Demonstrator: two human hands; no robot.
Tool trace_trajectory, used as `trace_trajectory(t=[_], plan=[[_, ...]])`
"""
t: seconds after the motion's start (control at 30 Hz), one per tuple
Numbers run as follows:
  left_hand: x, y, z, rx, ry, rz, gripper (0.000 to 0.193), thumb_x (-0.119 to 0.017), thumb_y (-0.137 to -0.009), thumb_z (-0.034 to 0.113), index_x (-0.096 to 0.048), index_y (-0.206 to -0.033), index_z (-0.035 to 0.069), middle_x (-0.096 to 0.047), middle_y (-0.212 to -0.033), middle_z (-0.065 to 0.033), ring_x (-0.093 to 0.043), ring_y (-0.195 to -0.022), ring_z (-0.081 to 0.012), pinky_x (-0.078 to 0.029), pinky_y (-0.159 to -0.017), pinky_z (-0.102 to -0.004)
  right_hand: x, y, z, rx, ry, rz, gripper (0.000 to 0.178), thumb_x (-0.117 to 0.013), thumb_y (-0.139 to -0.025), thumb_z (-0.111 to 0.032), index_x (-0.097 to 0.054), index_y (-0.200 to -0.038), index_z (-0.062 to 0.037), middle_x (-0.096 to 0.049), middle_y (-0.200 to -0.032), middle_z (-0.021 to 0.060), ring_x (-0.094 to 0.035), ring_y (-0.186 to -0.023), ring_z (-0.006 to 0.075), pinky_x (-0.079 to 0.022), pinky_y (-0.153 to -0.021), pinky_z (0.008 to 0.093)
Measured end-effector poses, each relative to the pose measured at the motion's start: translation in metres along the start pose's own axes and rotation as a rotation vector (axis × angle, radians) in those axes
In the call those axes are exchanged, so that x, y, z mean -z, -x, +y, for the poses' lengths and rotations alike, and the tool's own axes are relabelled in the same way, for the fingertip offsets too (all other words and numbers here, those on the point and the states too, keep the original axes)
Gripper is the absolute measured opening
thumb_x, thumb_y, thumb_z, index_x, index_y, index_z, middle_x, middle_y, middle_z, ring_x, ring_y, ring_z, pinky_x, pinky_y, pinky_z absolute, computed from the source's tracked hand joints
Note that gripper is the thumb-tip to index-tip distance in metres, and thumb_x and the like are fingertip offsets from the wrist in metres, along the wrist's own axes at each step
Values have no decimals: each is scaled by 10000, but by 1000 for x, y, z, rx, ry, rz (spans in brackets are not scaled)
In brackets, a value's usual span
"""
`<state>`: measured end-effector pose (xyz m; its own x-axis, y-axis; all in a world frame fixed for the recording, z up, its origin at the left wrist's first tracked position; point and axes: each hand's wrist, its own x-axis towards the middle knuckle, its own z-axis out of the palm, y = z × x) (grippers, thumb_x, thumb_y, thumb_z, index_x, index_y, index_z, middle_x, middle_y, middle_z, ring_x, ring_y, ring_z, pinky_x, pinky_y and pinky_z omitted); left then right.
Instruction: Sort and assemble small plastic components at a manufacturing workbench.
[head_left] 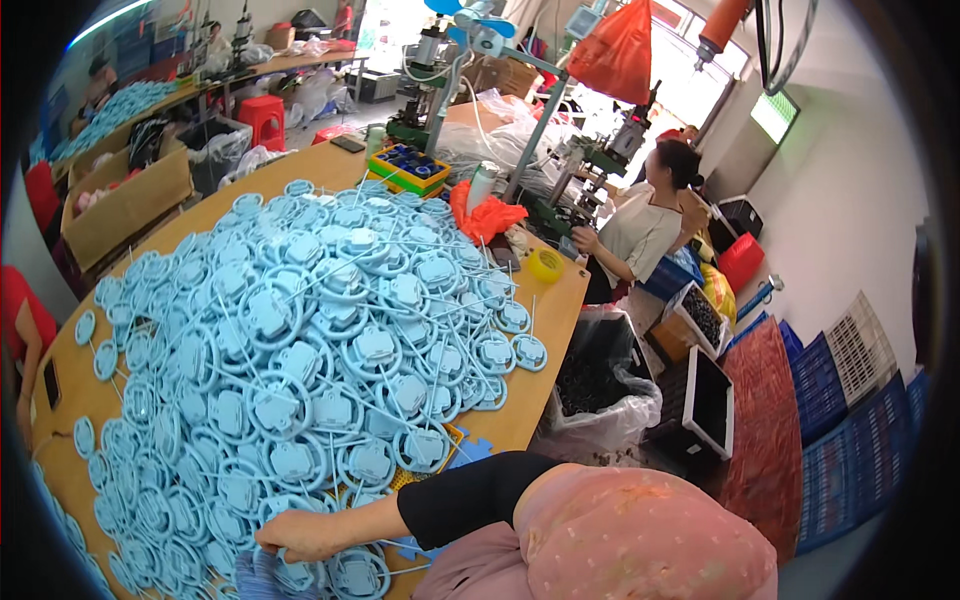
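Heap of light-blue ring-shaped pieces, with thin stems crossing among them, spread over the centre and left of the frame on a tan table. At the lower edge, left of centre, the wearer's right hand, its forearm covered by a black sleeve, lies at the near side of the heap, over some of the pieces. Its fingers are bent downward; whether they grip a piece cannot be told from here. Just beside it, cut by the lower edge, is the left hand, apparently in a blue glove; how far its fingers are open, and whether they have hold of anything, cannot be made out.

Upper centre, beyond the heap: a yellow-and-green tray of dark-blue parts, an orange-red plastic bag and a yellow roll of tape. Upper right: a co-worker in a pale top, beside a bench machine. Right of the table: a plastic-lined bin with dark contents.
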<state>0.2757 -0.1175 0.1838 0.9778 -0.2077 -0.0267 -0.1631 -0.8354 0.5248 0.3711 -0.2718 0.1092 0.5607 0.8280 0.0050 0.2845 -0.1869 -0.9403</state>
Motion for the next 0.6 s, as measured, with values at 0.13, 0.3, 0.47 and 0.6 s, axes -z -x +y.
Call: trace_trajectory(t=[0.13, 0.3, 0.47, 0.6], plan=[[4, -17, 9, -24, 68, -1, 649, -789, -626, 259, -553, -1189, 38, -569, -1096, -233, -566, -973, -406, -473, -841, -455, 19, 6, -15, 45, 72, -36, 249, -654, -718, -48, -464, -874, -9, -456, -968, 149, -510, -795, 379, -402, -686, 447], [6, -34, 24, -231, 8, 3, 593, -784, -644, 246, -563, -1173, 94, -573, -1084, -204, -569, -957, -397, -481, -817, -440, 29, 13, 4, 64, 39, 82, 502, -702, -679, -140, -493, -1107, 20, -508, -918, 169, -527, -827, 347, -415, -720, 434], [9, -37, 34, -282, -132, -55, 566, -754, -697, 238, -555, -1211, 109, -570, -1145, -196, -570, -1025, -372, -479, -848, -422, 38, 19, 1, -144, -270, -70, 648, -680, -666, -203, -463, -1234, 22, -560, -905, 159, -538, -838, 275, -423, -709, 386], [-16, -46, 20, -322, -431, 496, 625, -704, -784, 402, -511, -1298, 103, -571, -1137, -243, -575, -1016, -396, -460, -880, -473, 61, 21, 22, -69, -530, 358, 589, -668, -711, -167, -447, -1233, -6, -532, -926, 91, -513, -836, 196, -433, -730, 322]])
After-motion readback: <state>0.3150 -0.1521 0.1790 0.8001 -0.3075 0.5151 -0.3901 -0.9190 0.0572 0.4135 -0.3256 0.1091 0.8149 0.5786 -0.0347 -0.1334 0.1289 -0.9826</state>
